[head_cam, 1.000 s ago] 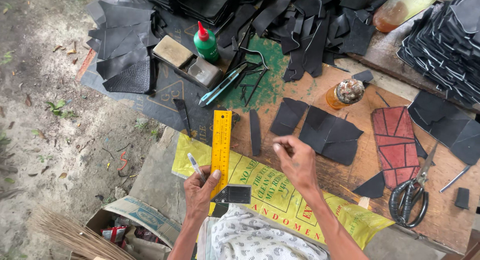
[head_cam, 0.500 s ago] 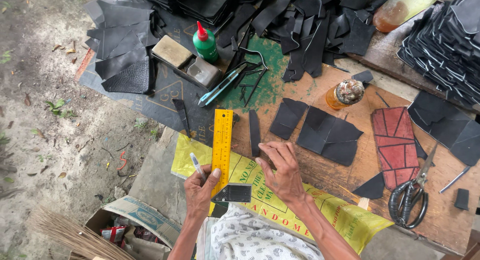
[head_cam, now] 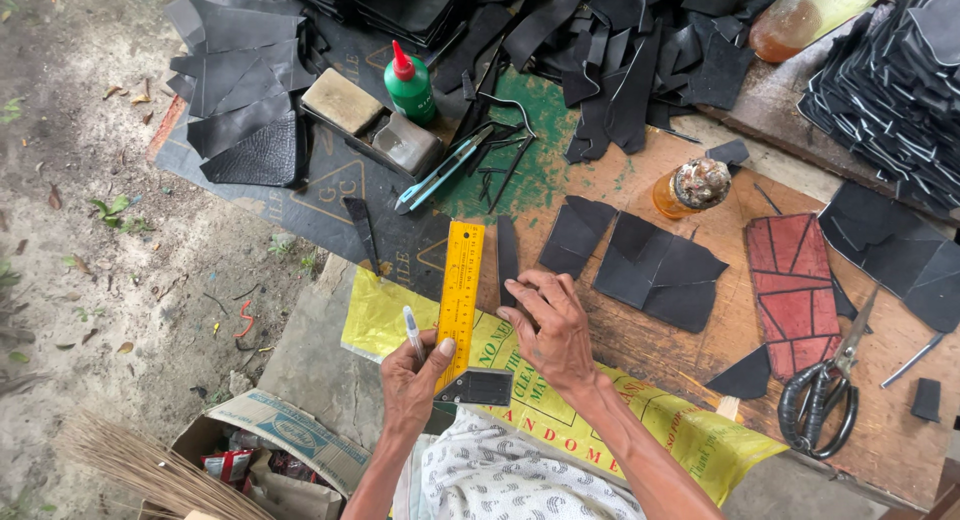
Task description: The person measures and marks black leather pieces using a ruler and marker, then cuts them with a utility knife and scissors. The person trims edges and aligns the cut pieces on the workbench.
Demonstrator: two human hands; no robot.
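While my left hand (head_cam: 415, 380) pinched a white pen (head_cam: 411, 330) and thumbed the yellow square ruler (head_cam: 460, 300) flat | my right hand (head_cam: 552, 330), fingers spread, empty, pressed beside the narrow black strip (head_cam: 507, 248) | ruler and strip ran lengthwise away from me, strip just right of the blade, right hand nearer.

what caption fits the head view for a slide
Left hand holds pen and ruler; right hand presses a black strip.

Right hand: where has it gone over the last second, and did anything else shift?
The right hand slid toward the yellow ruler, fingertips now pressing the narrow black strip beside it. The left hand stayed put, holding a pen and pinning the ruler. Scissors and glue bottle unchanged.
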